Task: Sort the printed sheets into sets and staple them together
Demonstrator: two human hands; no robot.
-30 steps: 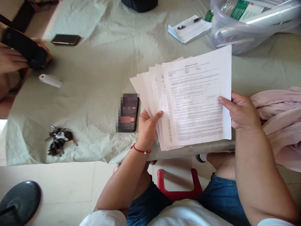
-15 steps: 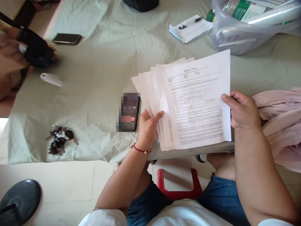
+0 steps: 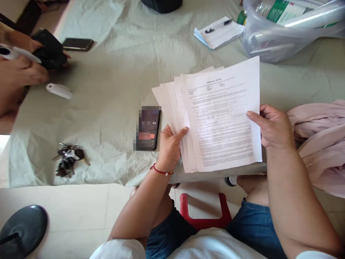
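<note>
The left hand (image 3: 169, 145) pinches the lower left edge of a fanned stack of printed sheets (image 3: 221, 118), its fingers (image 3: 180, 133) closed on the paper. The right hand (image 3: 272, 126) grips the top sheet's right edge, thumb on its face. The sheets are held over the near edge of the tabletop (image 3: 113, 93). A phone (image 3: 147, 128) lies just beside the left hand, keys (image 3: 68, 160) further left, pink cloth (image 3: 320, 144) at right.
</note>
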